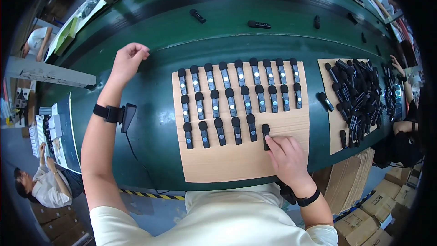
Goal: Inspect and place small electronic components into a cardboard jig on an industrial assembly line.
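My right hand (287, 157) pinches a small black clip-on microphone (266, 132) with a foam tip, upright at the right end of the nearest row on a wood-grain board (227, 166). Beyond it, several like microphones (240, 74) stand in three rows, foam tips pointing away, most with a pale round spot on the body. My left hand (129, 63) is raised over the green table, left of the board. Its fingers are curled together, and nothing shows in them. A black strap with a small device (129, 117) and a cable is on my left forearm.
At the right, a second board (336, 132) bears a heap of microphones (357, 93); one stray microphone (326, 102) lies at its left edge. Several more lie on the green belt (227, 7) across the far side. Other people work at both sides. Cardboard boxes (359, 223) stand lower right.
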Tool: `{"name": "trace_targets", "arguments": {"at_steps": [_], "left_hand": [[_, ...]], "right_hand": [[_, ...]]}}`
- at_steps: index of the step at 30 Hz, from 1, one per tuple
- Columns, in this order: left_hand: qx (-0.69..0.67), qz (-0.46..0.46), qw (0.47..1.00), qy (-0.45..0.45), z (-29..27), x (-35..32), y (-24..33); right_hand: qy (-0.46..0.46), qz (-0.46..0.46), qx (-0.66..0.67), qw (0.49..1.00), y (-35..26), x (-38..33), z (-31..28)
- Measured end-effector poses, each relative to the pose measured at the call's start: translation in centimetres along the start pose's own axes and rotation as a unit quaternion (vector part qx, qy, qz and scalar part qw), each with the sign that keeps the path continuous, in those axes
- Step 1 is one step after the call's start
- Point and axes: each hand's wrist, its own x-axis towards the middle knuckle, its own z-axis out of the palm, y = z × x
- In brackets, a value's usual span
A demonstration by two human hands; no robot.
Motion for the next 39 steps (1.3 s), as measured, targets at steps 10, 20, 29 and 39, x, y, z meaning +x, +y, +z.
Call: {"name": "trace_targets", "arguments": {"at_steps": [10, 20, 29, 39], "left_hand": [[0.055, 0.002, 0.998, -0.017, 3.1, 7.1, 0.8], [0.194, 0.124, 0.973, -0.003, 6.0, 13.1, -0.4], [0.221, 0.078, 0.972, -0.016, 4.6, 10.7, 1.5], [-0.107, 0.092, 0.983, -0.116, 7.6, -6.8, 11.3]], "right_hand": [[0.005, 0.007, -0.021, 1.000, 1.1, 1.6, 0.3], [0.008, 0.015, 0.052, 0.998, 2.2, 0.8, -1.1], [0.042, -0.008, 0.098, 0.994, 2.2, 0.8, -2.5], [0.132, 0.031, 0.278, 0.951, -0.9, 4.5, -4.5]]}}
